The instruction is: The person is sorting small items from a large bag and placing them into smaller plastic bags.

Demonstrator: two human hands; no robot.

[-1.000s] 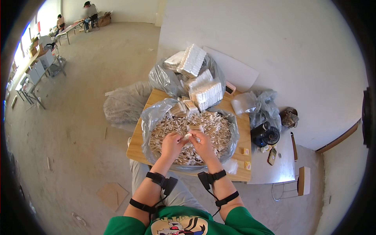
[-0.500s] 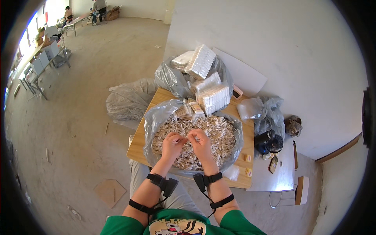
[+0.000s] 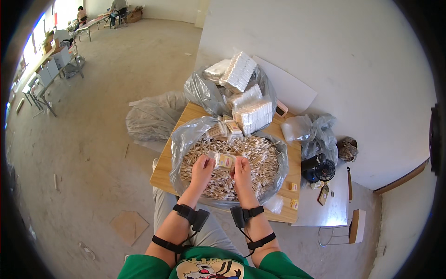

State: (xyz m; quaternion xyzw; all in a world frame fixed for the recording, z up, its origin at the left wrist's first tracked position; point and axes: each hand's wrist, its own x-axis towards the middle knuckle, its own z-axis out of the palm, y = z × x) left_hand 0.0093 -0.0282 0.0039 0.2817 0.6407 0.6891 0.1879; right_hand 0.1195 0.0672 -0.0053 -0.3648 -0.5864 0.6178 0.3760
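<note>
Left hand [image 3: 201, 171] and right hand [image 3: 242, 173] pinching opposite ends of clear packet [image 3: 224, 161] (partly yellow) above loose cotton swabs [image 3: 264, 160]

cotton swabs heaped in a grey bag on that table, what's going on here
A person holds a small clear plastic packet with a yellow-and-white label between both bare hands, the left hand at its left end and the right hand at its right. It is above loose, tan-stemmed cotton swabs heaped in an open grey plastic bag on a light wooden table. Beyond, white packs in clear wrapping sit stacked.
</note>
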